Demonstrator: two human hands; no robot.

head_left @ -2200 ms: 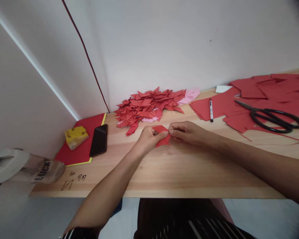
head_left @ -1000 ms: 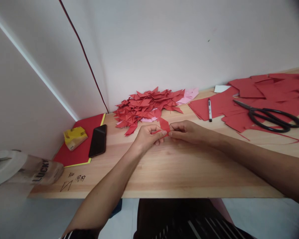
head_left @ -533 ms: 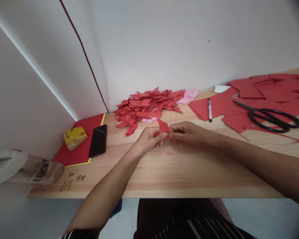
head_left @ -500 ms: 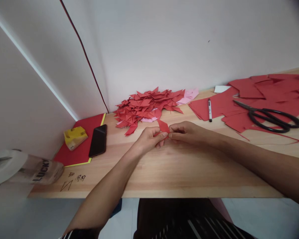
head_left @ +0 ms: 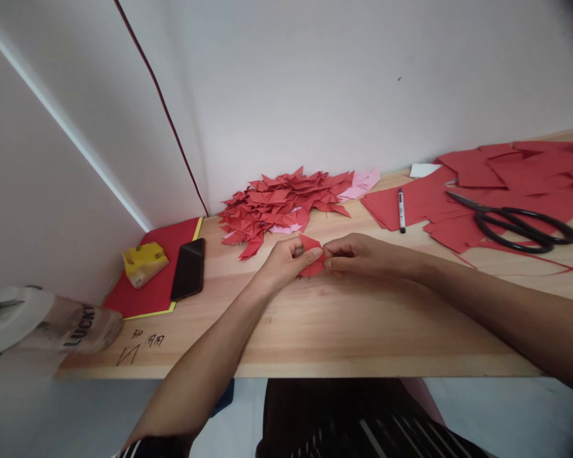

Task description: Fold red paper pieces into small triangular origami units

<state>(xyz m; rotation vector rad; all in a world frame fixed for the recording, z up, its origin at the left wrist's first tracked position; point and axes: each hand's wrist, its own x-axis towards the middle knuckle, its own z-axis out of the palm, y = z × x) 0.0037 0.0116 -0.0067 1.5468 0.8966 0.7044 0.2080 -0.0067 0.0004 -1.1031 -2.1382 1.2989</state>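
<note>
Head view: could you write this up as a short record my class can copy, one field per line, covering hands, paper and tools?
Left hand: holds red paper piece
Right hand: pinches that piece at its right edge
Folded pile: red with pink pieces, beyond the hands
Flat sheets: red, overlapping, at right
Scissors: black-handled, on the sheets, right of marker
Phone: partly on yellow-edged red sheet
</note>
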